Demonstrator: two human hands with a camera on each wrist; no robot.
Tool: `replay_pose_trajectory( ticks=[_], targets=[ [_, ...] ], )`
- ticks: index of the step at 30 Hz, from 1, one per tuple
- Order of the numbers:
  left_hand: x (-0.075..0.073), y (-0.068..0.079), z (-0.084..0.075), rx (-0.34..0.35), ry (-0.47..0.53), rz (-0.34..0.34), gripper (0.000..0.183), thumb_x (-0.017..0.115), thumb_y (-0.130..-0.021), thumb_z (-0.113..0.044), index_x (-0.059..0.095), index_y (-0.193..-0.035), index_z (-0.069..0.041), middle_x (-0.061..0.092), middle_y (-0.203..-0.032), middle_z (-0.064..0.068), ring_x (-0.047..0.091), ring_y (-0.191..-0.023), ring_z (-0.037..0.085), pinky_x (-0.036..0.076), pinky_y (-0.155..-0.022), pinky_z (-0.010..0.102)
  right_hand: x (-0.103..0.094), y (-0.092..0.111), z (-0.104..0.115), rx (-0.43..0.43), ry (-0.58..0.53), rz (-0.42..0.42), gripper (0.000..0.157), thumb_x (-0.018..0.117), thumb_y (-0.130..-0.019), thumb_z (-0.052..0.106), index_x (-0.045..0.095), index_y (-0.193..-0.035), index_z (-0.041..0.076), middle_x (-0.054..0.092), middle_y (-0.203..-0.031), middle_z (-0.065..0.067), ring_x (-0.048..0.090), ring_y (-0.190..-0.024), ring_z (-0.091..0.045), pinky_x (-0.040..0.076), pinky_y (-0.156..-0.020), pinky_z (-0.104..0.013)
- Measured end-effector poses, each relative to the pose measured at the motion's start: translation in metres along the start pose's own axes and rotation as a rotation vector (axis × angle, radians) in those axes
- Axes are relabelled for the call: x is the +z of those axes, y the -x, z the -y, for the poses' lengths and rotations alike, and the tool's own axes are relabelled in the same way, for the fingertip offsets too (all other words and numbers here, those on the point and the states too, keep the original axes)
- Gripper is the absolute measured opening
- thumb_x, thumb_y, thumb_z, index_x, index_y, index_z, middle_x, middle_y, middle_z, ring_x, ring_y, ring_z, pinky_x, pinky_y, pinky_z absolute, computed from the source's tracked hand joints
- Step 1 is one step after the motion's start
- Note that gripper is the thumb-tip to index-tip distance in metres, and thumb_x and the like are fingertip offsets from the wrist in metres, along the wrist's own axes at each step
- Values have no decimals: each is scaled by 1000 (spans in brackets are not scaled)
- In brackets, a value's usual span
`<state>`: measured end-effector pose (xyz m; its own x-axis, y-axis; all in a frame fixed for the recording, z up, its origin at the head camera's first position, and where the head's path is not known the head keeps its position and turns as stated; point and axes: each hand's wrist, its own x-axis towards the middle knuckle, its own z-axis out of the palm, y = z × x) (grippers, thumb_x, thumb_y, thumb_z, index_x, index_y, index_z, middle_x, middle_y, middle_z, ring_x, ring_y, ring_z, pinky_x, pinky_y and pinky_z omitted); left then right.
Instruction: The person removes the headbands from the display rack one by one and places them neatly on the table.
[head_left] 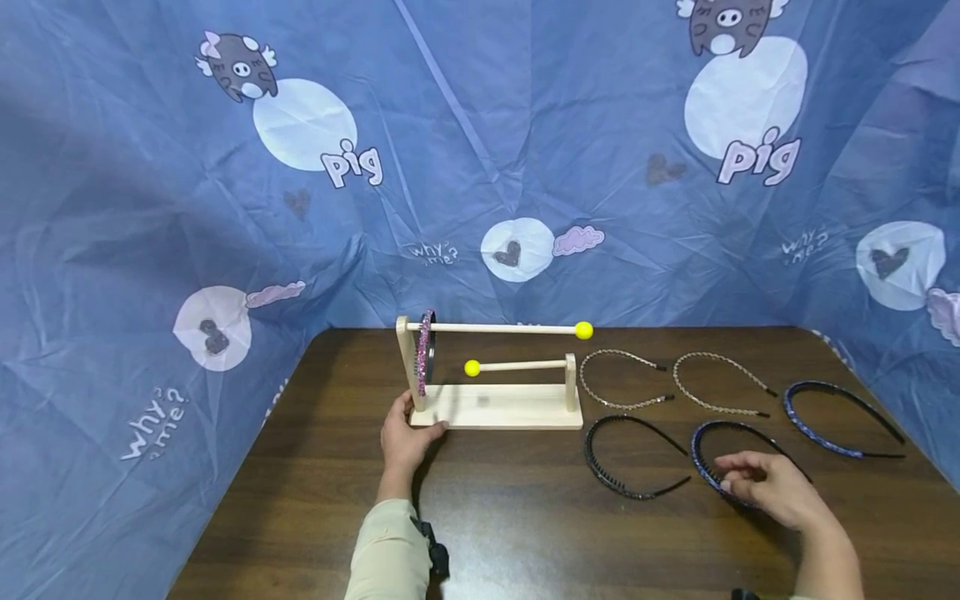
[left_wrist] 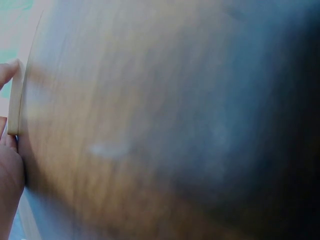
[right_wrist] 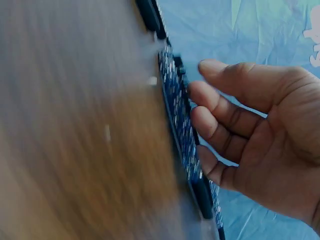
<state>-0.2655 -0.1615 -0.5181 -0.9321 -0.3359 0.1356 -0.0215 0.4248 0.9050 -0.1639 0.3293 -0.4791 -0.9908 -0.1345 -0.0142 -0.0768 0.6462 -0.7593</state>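
A pale wooden stand (head_left: 495, 406) carries two rods with yellow ball ends. My left hand (head_left: 405, 437) holds the stand's left end, thumb along the front edge; the left wrist view catches only part of this hand (left_wrist: 9, 172) at the base's edge (left_wrist: 18, 100). Over the upper rod, against the left post, hangs a pink glittery headband (head_left: 423, 358). My right hand (head_left: 780, 492) hovers at a dark blue toothed headband (head_left: 699, 454), its fingers loosely bent. In the right wrist view the fingertips are right beside a blue sparkly band (right_wrist: 179, 115), thumb apart from it.
Two braided gold headbands (head_left: 587, 385) (head_left: 682, 383) lie behind on the brown table (head_left: 315, 500). A black toothed headband (head_left: 600, 475) is left of my right hand, another blue one (head_left: 806, 425) to its right. Blue printed cloth (head_left: 450, 167) surrounds the table's back and sides.
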Motion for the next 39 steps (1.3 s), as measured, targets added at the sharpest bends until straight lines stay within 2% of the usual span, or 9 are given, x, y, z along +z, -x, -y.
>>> replay_pose_trajectory(
  ticks=[3,11,18,27,32,36,39],
  targets=[
    [0,0,0,5,1,3,77,84,-59,-4,50,-128,-1,57,-119,18,50,-111,31,33,-98,42,6,-3,11,-28,27,-58,30,69,-82,8,64,-109,-4,66,-87,-4,58,-74,-6,48,-63,-23],
    [2,1,2,7,7,9,77,84,-59,-4,50,-128,-1,57,-119,18,51,-111,31,33,-98,43,23,-14,37,-45,-74,-110,33,64,-88,14,60,-116,-2,65,-97,-12,58,-79,-13,49,-63,-26],
    [3,2,5,11,0,6,76,84,-59,-3,51,-127,-1,58,-119,18,51,-111,31,33,-97,43,46,-29,61,-146,-130,-188,28,62,-89,11,61,-114,-1,65,-96,-14,58,-81,-12,47,-67,-26],
    [3,0,2,14,14,8,76,83,-60,-3,50,-128,-1,57,-119,17,51,-111,31,33,-97,43,71,-50,86,-206,-311,-197,31,63,-88,7,59,-117,-3,64,-102,-17,59,-89,-14,46,-73,-23],
    [2,1,3,24,18,13,75,83,-59,-2,51,-127,-1,58,-118,18,52,-110,30,34,-96,42,84,-59,100,-271,-384,-162,32,64,-86,3,58,-116,-5,64,-101,-19,59,-89,-12,47,-74,-23],
    [1,0,3,41,17,7,74,83,-59,-2,51,-126,0,58,-117,18,52,-109,31,34,-96,42,93,-67,111,-333,-473,-111,35,64,-86,2,56,-117,-9,62,-104,-21,58,-94,-22,47,-77,-23],
    [0,0,3,42,6,16,74,83,-60,-2,50,-127,0,58,-118,19,51,-110,32,34,-96,43,100,-73,116,-340,-508,-91,35,64,-85,1,55,-118,-11,61,-105,-23,57,-96,-28,47,-78,-22]
  ],
)
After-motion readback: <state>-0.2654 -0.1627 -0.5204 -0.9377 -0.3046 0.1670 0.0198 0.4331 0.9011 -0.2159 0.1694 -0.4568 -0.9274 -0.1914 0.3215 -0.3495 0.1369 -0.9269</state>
